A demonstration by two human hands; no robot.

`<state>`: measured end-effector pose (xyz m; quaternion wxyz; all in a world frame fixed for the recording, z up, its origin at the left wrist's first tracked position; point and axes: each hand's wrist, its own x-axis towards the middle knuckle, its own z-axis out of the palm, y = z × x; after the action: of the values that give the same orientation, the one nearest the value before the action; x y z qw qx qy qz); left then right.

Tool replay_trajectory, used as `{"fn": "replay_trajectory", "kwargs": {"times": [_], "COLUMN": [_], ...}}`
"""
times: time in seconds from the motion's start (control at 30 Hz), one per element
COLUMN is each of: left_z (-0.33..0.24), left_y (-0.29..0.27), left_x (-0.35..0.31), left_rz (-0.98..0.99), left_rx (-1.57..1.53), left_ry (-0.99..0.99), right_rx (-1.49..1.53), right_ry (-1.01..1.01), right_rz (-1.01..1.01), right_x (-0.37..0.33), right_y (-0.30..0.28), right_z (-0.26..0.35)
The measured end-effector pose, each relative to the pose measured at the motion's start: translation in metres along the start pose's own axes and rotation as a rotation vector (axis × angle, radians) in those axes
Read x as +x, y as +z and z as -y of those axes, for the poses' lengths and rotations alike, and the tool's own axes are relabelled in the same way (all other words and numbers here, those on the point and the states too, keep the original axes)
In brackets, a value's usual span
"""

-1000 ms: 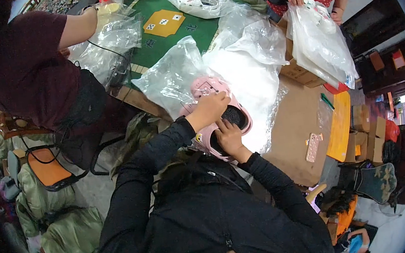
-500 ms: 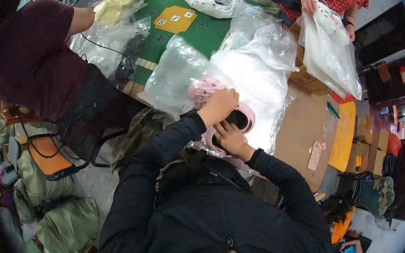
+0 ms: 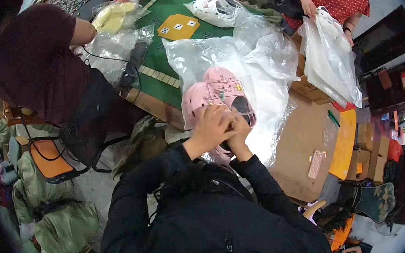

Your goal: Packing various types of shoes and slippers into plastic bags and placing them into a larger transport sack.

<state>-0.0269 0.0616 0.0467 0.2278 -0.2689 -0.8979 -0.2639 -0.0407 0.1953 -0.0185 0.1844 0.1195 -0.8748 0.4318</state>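
A pair of pink clogs (image 3: 225, 80) lies inside a clear plastic bag (image 3: 188, 53) on the table in front of me. Toes point away, and charms dot the uppers. My left hand (image 3: 207, 128) is closed at the near end of the bag, over the heel of the left clog. Against its fingertips press the fingers of my right hand (image 3: 237, 131), closed beside the right clog's heel opening. Both hands seem to pinch the bag's film near its edge; the exact grip is partly hidden by the fingers.
White plastic bags (image 3: 266, 94) lie to the right. A bagged white pair of clogs (image 3: 219, 10) rests beyond on the green mat (image 3: 168, 63). A phone (image 3: 316, 164) and green pen (image 3: 333, 119) lie on the right. One co-worker stands left; another, far right, holds bagged clogs (image 3: 329, 52).
The pink clogs now lie deeper in the bag, which is spread flat and straight ahead. My hands have left the shoe openings and come together at the bag's near end.
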Motion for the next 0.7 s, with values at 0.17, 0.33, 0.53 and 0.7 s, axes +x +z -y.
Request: {"fn": "replay_trajectory", "kwargs": {"times": [0.17,0.33,0.53,0.7], "left_z": [0.022,0.041,0.078,0.078], "left_y": [-0.013,-0.016,-0.013,-0.013], "left_x": [-0.028,-0.024,-0.019,-0.007], "left_rz": [-0.175,-0.268,-0.368,-0.223], "left_rx": [0.236,0.134,0.036,-0.006], "left_ry": [-0.029,-0.26,-0.227,-0.004], "right_rx": [-0.165,-0.012,-0.047,0.013], "right_ry": [-0.05,0.075,0.214,0.151], "right_rz": [-0.119,-0.178,-0.18,-0.386], "right_x": [0.013,0.036,0.065,0.079], "right_y": [0.012,0.015,0.023,0.031], "right_z": [0.011,0.016,0.029,0.013]}}
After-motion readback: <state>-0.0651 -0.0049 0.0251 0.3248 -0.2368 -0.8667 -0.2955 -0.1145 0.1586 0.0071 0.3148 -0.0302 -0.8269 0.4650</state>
